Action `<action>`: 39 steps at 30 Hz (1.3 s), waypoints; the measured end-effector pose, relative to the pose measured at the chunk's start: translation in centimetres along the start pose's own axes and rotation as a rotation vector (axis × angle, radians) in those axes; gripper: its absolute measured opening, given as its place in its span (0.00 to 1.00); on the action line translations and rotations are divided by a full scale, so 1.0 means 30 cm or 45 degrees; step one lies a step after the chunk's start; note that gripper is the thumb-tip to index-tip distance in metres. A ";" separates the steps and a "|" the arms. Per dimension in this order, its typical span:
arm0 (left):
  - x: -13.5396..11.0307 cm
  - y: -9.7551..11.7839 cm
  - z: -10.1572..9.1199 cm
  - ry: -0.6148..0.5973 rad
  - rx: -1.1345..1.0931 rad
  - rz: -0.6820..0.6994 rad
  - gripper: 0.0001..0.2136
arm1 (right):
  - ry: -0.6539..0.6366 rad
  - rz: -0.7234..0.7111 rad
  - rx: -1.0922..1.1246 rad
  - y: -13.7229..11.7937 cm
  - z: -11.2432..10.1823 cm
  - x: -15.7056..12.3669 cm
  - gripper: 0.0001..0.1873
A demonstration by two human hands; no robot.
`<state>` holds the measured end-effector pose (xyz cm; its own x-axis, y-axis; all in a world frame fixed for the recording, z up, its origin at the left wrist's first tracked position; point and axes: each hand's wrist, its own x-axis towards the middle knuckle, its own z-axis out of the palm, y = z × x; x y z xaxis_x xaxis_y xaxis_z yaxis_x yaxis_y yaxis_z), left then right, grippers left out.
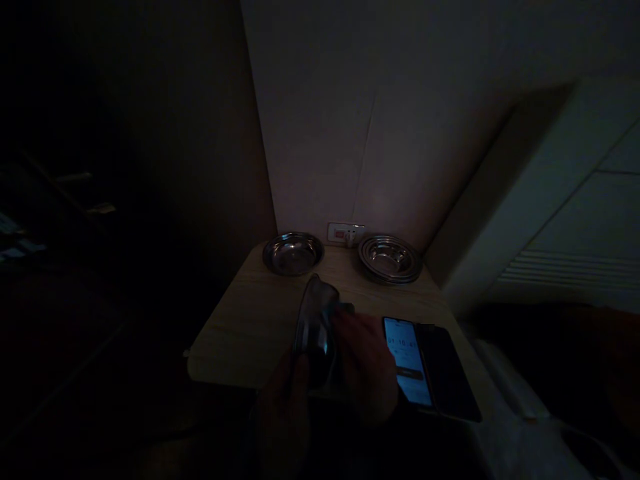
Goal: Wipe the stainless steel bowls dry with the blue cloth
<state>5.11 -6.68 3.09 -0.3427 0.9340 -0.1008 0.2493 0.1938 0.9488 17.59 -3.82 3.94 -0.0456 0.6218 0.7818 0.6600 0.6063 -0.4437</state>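
Note:
The room is very dark. My left hand [285,407] grips the lower edge of a steel plate [313,327] held on edge above the near part of a small wooden table [240,327]. My right hand [365,367] is curled against the plate's face and seems to press a dark cloth [345,310] on it; the cloth is hard to make out. Just right of my right hand lies a phone [407,360] with its screen lit, in an open folio case.
A single steel plate [293,253] sits at the table's back left and a stack of steel plates [390,258] at the back right. A wall socket [345,233] is behind them. A white cabinet [550,200] stands to the right.

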 end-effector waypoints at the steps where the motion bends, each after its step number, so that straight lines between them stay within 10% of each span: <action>1: -0.001 -0.002 0.001 0.002 0.004 0.018 0.25 | -0.013 -0.038 -0.011 -0.012 -0.007 -0.011 0.17; 39: -0.043 0.005 0.060 -0.059 0.033 0.114 0.21 | -0.241 0.071 0.067 -0.017 -0.065 0.062 0.12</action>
<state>7.22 -7.32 2.82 -0.2758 0.9607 -0.0306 0.3004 0.1163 0.9467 18.62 -3.94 6.47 -0.1533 0.7341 0.6615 0.6255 0.5903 -0.5101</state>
